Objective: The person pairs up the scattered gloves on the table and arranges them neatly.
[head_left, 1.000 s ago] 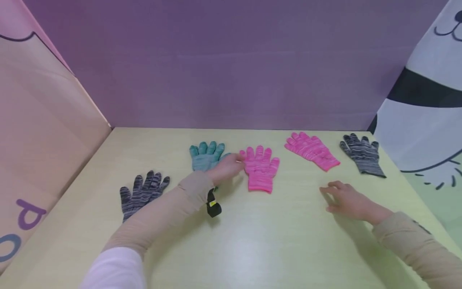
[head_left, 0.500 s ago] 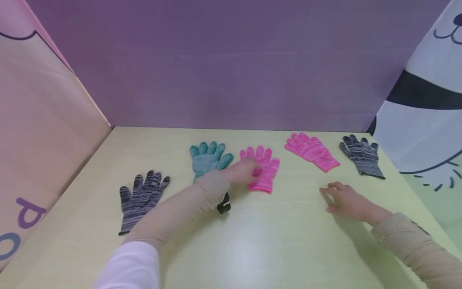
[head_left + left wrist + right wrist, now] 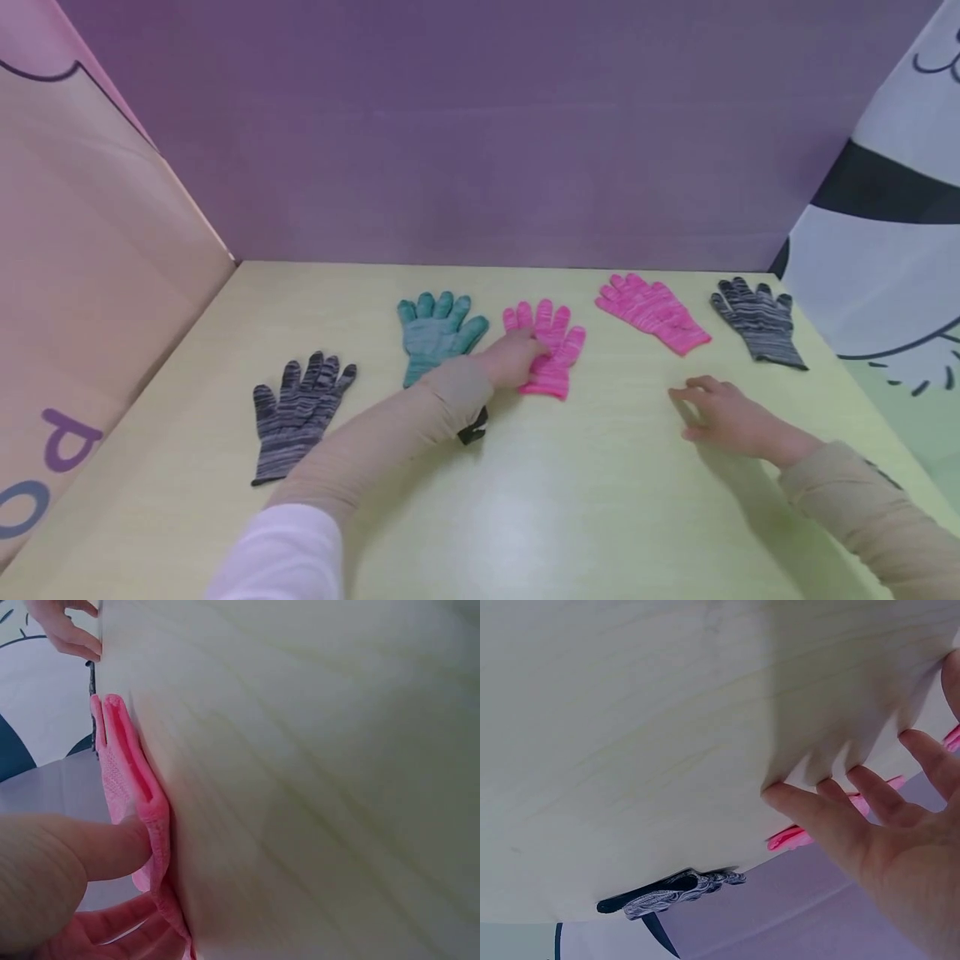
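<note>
Loosely bent and holding nothing, my right hand [image 3: 727,421] rests its fingertips on the table [image 3: 562,500]. The black strap [image 3: 473,430] below my left sleeve [image 3: 390,433] could, if dragged low, catch the dark striped glove [image 3: 296,421] at left. My left hand [image 3: 512,360] touches the middle pink glove [image 3: 559,367] with thumb and fingers; I can't tell whether they pinch it. Pulling sideways there might rumple it or push it towards the teal glove [image 3: 435,337] or, beyond, the other pink glove [image 3: 656,312].
</note>
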The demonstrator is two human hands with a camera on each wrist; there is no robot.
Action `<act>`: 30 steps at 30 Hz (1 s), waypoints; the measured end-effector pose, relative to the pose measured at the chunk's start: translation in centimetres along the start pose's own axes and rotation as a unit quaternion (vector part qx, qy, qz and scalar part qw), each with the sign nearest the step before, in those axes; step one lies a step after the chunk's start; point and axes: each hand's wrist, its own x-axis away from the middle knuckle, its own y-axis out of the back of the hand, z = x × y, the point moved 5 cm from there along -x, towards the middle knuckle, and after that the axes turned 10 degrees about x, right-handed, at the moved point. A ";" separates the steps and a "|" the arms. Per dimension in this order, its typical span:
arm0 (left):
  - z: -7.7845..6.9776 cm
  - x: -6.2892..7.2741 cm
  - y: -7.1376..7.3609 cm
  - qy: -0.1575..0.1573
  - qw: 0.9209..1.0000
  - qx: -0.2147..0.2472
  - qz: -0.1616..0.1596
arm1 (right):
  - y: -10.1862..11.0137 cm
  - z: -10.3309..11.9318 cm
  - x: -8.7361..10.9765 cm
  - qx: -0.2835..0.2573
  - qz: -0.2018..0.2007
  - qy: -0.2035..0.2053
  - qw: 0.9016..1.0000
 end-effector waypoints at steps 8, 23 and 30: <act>-0.5 -0.7 -0.3 0.019 1.000 0.022 -0.012 | 0.2 -0.7 -0.1 -0.016 -0.006 0.004 1.000; -0.5 -0.1 -0.2 0.027 0.999 0.041 -0.018 | 3.7 -2.4 -3.0 -0.015 -0.064 -0.013 0.998; -0.3 -0.1 0.1 0.029 0.999 0.028 -0.014 | 3.8 -4.3 -5.0 -0.039 -0.055 -0.054 0.996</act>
